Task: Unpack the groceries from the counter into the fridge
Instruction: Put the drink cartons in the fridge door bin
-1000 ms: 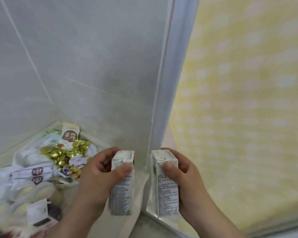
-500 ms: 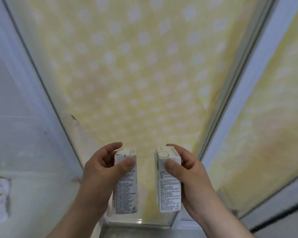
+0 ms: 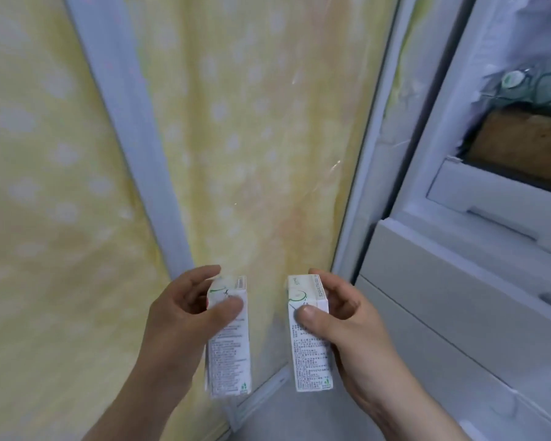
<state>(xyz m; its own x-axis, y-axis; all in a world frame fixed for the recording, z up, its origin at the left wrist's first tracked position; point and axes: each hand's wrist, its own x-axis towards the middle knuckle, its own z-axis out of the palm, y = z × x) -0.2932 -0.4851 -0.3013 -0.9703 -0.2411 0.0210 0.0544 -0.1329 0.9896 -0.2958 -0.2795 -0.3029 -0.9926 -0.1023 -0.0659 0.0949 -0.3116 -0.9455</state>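
Cartons of drink, two small white ones with fine print down their sides, stand upright side by side low in the middle of the view, apart from each other with a clear gap between them. The left hand (image 3: 185, 316) grips the left carton (image 3: 228, 354), its thumb pressed on the near face close to the top and its fingers curled round the far side. The right hand (image 3: 350, 332) grips the right carton (image 3: 310, 351) in the same way, thumb on the near face just below the green-marked top. Both cartons are held in the air, in front of a pale yellow covering (image 3: 252, 122) dotted with white spots, which is crossed by a slanting grey-white frame bar (image 3: 131, 138). The open fridge (image 3: 404, 173) fills the right side of the view, and neither carton is inside it; the right carton is the nearer of the two to it. White drawers (image 3: 458, 281) sit closed in the lower part of the fridge. Above them lies a brown block (image 3: 522, 144), too blurred to name, and higher up are packs (image 3: 511, 79) with round green-and-white labels. A strip of grey floor (image 3: 299, 421) shows below the hands.
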